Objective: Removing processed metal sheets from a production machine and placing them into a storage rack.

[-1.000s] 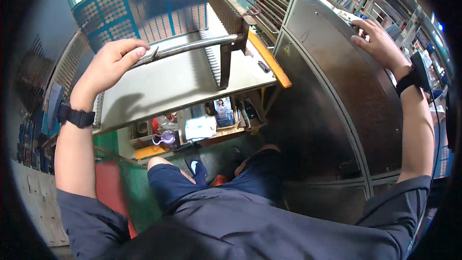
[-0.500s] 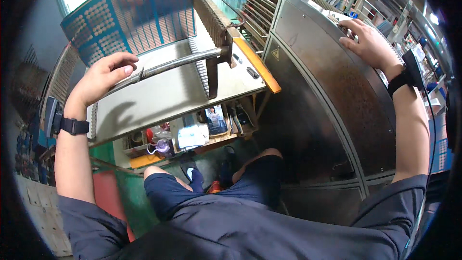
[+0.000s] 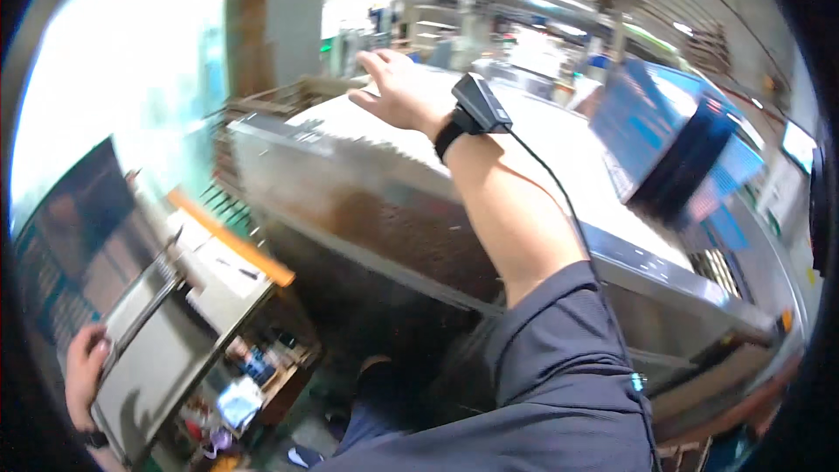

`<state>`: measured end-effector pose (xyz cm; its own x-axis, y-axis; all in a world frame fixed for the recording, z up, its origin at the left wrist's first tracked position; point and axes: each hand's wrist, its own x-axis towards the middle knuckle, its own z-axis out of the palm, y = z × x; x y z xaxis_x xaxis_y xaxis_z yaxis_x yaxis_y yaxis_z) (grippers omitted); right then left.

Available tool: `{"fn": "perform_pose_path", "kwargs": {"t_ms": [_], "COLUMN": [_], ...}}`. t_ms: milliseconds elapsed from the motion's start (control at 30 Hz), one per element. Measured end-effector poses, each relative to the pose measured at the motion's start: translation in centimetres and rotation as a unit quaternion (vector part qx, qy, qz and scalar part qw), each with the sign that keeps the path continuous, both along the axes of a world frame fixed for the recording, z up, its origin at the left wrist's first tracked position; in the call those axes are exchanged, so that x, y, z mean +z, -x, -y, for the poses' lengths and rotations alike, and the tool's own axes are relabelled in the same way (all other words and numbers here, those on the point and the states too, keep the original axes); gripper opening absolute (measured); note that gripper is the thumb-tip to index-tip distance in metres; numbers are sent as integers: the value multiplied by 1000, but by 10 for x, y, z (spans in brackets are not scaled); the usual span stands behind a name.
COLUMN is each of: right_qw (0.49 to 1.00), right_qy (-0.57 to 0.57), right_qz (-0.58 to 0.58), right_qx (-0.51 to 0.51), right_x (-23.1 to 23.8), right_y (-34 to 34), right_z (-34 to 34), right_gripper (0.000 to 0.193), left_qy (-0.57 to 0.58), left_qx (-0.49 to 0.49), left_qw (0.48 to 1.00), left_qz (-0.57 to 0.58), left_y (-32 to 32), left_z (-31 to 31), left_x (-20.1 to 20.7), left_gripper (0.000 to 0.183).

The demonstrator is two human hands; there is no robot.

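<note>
At the lower left, my left hand (image 3: 86, 363) is at the end of a metal bar (image 3: 144, 308) of a rack, its fingers bent round the bar; they are slightly blurred. A thin blue-patterned panel (image 3: 83, 236) stands upright behind the bar. My right hand (image 3: 398, 92) is open, fingers spread, over the far left part of a long metal machine's white top (image 3: 542, 157). Nothing shows in it, and whether it touches the top I cannot tell. A black strap with a small device (image 3: 481, 105) sits on my right wrist, with a cable running from it.
The machine's metal side (image 3: 376, 218) runs across the middle. At its right end stands a rack with blue panels (image 3: 673, 140), blurred. The left table (image 3: 166, 367) has an orange edge strip (image 3: 232, 236) and a shelf of small items below. Shelving (image 3: 428, 0) fills the background.
The view has swung right, so the table and my left hand now lie at lower left. More of the machine's top and the blue panels at its right end have come into sight.
</note>
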<state>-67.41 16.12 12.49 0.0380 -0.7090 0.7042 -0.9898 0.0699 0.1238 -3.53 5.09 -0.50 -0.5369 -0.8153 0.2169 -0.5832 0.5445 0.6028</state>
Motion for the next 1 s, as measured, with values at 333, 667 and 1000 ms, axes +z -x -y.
{"fn": "perform_pose_path", "kwargs": {"t_ms": [333, 667, 1000], "right_qw": [832, 701, 743], "right_qy": [418, 513, 452], "right_qz": [-243, -162, -122], "right_qx": [-271, -468, -478], "right_x": [94, 76, 78], "right_y": [97, 177, 204], "right_z": [-257, -449, -378], "right_gripper": [69, 99, 86], "left_qy": [-92, -80, 29], "left_qx": [-11, -36, 22], "left_qw": [993, 993, 999], "left_qz": [-73, -80, 5], "left_y": [-2, 10, -18], "left_z": [29, 29, 19], "left_x": [-24, -21, -20], "left_gripper": [29, 28, 37]}}
